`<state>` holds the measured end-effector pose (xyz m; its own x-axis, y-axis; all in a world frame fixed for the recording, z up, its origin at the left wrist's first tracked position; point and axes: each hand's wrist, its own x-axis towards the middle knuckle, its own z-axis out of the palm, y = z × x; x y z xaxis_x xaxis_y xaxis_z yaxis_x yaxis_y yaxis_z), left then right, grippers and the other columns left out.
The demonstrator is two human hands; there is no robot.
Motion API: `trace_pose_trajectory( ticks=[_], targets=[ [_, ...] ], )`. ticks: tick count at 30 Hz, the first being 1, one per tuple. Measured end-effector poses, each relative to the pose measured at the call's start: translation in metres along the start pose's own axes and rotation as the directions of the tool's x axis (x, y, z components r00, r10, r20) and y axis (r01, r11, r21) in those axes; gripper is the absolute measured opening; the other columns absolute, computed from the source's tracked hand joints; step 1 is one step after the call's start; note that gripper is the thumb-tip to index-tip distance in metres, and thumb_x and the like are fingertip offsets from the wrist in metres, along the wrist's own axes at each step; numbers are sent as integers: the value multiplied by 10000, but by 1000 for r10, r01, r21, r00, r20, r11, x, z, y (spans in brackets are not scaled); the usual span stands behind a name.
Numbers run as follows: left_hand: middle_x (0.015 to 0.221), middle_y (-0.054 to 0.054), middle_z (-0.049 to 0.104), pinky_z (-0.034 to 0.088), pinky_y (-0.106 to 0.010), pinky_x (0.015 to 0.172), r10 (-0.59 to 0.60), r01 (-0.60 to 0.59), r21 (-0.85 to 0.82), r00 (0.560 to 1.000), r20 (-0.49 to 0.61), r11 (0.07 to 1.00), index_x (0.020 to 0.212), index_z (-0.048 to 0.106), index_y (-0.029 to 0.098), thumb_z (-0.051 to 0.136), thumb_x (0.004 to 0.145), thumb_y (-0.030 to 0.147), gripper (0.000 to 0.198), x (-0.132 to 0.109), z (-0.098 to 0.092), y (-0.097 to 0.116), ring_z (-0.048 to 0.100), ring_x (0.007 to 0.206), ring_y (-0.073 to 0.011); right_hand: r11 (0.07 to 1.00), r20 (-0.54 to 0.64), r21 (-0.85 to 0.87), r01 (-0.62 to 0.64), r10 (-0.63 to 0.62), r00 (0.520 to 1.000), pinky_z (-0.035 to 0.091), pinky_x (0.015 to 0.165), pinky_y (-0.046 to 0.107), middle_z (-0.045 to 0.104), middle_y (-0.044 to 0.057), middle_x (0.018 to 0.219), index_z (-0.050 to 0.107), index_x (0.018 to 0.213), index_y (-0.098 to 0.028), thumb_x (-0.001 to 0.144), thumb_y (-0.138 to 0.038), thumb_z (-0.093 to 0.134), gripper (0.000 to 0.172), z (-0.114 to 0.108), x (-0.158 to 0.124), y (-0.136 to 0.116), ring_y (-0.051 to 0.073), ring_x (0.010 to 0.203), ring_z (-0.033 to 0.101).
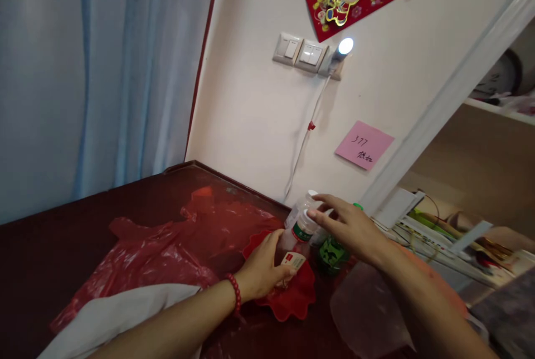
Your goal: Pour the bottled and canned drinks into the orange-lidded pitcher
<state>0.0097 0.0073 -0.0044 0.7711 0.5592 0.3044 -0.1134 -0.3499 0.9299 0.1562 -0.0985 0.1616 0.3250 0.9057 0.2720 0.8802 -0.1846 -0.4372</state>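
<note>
My left hand (263, 267), with a red bead bracelet at its wrist, is wrapped round a clear plastic bottle (292, 259) with a white cap, a green neck band and a cream label. The bottle is tilted over a red wavy-edged dish (288, 311). My right hand (345, 225) reaches in from the right, fingers apart, its thumb beside this bottle's cap (308, 216); whether it touches is unclear. Behind stands another white-capped bottle (295, 215). A green-labelled bottle (333, 254) is partly covered by my right hand.
A crumpled red plastic bag (167, 253) and a white sheet-like thing (125, 309) lie on the dark red table (29, 253). A translucent container (371, 309) is under my right forearm. A white cable (298, 158) hangs down the wall. Cluttered shelves (468, 175) stand right.
</note>
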Motion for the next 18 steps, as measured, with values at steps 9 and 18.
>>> trace_pose_trajectory(
  ticks=[9, 18],
  targets=[
    [1289, -102, 617, 432, -443, 1043, 9, -9, -60, 1000, -3, 998, 1360, 482, 225, 719, 722, 156, 684, 3, 1, -8, 562, 1200, -283, 967, -180, 248, 64, -19, 983, 494, 713, 360, 699, 51, 870, 662, 950, -206, 813, -494, 633, 320, 37, -6, 10, 223, 783, 642],
    [1356, -138, 567, 434, -454, 1058, 1, 9, -132, 997, 79, 991, 1348, 410, 202, 681, 746, 229, 662, 4, -3, 17, 570, 1218, -277, 923, -232, 331, 197, -122, 965, 509, 795, 336, 709, 33, 991, 681, 1091, -199, 910, -310, 562, 244, 43, -8, 6, 176, 873, 652]
  ],
)
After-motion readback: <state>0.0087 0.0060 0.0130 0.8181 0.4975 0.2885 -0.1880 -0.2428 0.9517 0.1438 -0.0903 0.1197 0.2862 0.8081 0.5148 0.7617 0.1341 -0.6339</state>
